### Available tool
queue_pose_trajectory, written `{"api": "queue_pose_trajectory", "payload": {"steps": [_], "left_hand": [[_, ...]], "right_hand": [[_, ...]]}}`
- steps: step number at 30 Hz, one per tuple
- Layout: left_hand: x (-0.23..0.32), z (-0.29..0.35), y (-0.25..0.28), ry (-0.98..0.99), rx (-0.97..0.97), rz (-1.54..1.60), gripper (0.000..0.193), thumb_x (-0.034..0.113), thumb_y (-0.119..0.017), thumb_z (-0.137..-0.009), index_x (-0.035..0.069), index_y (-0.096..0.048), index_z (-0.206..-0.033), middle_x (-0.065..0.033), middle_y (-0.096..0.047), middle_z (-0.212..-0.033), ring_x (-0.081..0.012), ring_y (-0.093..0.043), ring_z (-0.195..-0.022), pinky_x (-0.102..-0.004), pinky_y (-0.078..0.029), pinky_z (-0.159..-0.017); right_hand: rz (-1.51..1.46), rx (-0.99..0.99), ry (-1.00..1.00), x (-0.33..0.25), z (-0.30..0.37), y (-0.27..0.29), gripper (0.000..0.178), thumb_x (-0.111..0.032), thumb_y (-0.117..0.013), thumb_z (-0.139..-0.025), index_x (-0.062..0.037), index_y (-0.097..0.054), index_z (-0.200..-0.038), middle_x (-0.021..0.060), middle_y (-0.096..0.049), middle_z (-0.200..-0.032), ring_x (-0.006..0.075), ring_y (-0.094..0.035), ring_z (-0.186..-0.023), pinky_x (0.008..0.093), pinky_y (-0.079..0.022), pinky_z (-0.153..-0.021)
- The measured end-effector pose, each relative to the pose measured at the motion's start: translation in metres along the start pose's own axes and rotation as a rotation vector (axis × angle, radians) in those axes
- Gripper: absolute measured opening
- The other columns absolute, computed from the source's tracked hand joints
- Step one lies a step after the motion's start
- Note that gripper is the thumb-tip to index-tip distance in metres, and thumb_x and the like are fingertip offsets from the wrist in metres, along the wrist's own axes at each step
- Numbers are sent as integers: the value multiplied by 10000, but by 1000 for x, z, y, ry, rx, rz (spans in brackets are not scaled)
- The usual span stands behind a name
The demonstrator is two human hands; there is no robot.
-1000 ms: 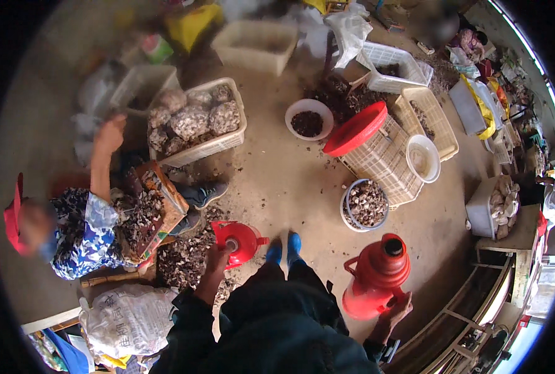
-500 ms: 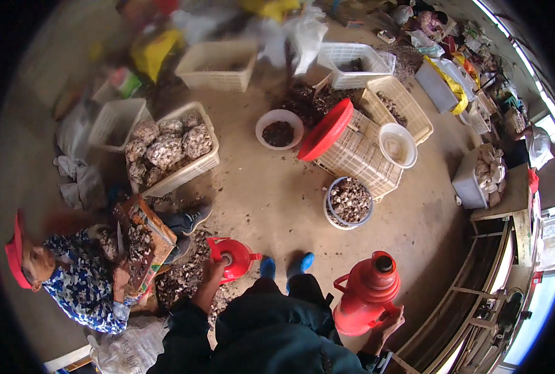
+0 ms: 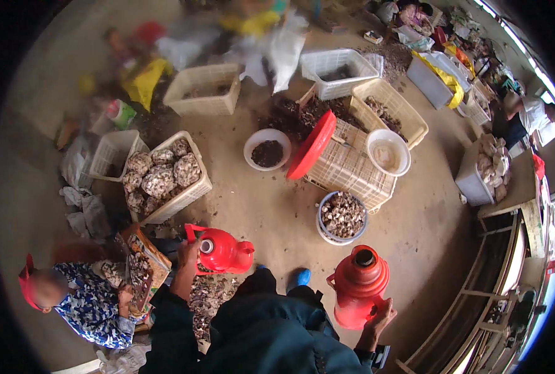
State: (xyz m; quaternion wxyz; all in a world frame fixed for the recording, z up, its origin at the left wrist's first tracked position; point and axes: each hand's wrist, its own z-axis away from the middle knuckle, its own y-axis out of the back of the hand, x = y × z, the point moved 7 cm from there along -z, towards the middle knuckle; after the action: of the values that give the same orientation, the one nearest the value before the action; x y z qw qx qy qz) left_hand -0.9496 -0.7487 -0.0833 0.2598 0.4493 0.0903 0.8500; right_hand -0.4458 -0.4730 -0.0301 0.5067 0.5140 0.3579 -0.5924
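My left hand [image 3: 189, 254] is closed around the handle of a red thermos flask [image 3: 227, 252], which hangs tilted with its pale, round mouth towards me. On the other side, my right hand [image 3: 380, 316] grips the lower handle of a second red thermos flask [image 3: 360, 282]. This one is held more upright, and a dark opening shows at its top. The two flasks are apart, one at each side of my body. Between them, a blue shoe cover [image 3: 300, 277] shows on my foot.
At the left a seated person [image 3: 84, 299] in a red cap holds a board with mushroom pieces. Ahead stand a crate of mushroom blocks [image 3: 204, 187], a bucket of cut mushrooms [image 3: 320, 234], a white bowl [image 3: 247, 149] and an upturned crate [image 3: 352, 177]. A wooden frame [image 3: 505, 268] runs along the right.
The left flask has risen and turned, showing more of its side. My right hand keeps the other flask, now slightly further left and higher. The view has shifted as I move forward.
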Motion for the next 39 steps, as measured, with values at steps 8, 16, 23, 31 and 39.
{"api": "queue_pose_trajectory", "payload": {"steps": [8,16,23,31,39], "left_hand": [[136,-41,-37,-166,-147,71,99,139,-556,-736,78,-493,-690,39,-386,-465,-51,-335,-343,-200,-251,-315],[272,-117,-103,-476,-397,-175,197,182,-552,-713,12,-563,-812,-24,-517,-650,-102,-464,-587,-255,-373,-527],[372,-171,-149,-609,-490,-162,216,210,-557,-719,0,-557,-770,-42,-514,-639,-107,-467,-590,-270,-378,-527],[472,-209,-242,-622,-691,-95,140,188,-552,-755,87,-479,-691,64,-367,-531,-16,-287,-424,-195,-210,-365],[559,-227,-323,-591,-765,-43,129,176,-550,-756,97,-471,-691,71,-362,-519,-16,-272,-379,-192,-183,-332]], "right_hand": [[9,-83,63,-19,-15,-85,404,-305,-424,-802,-23,-466,-515,21,-390,-419,85,-322,-347,219,-219,-340],[30,203,52,-28,-6,-164,394,-298,-385,-807,-38,-455,-519,19,-380,-414,90,-316,-342,233,-224,-325],[28,227,34,-34,1,-251,467,-339,-360,-818,-2,-567,-571,20,-413,-412,78,-311,-369,244,-222,-383],[-252,318,-93,-3,-15,-324,425,-337,-374,-811,-57,-459,-502,2,-372,-405,79,-307,-367,237,-210,-371],[-65,450,-125,-75,-19,-401,392,-325,-373,-795,-89,-390,-483,10,-356,-404,90,-310,-359,237,-201,-354]]}}
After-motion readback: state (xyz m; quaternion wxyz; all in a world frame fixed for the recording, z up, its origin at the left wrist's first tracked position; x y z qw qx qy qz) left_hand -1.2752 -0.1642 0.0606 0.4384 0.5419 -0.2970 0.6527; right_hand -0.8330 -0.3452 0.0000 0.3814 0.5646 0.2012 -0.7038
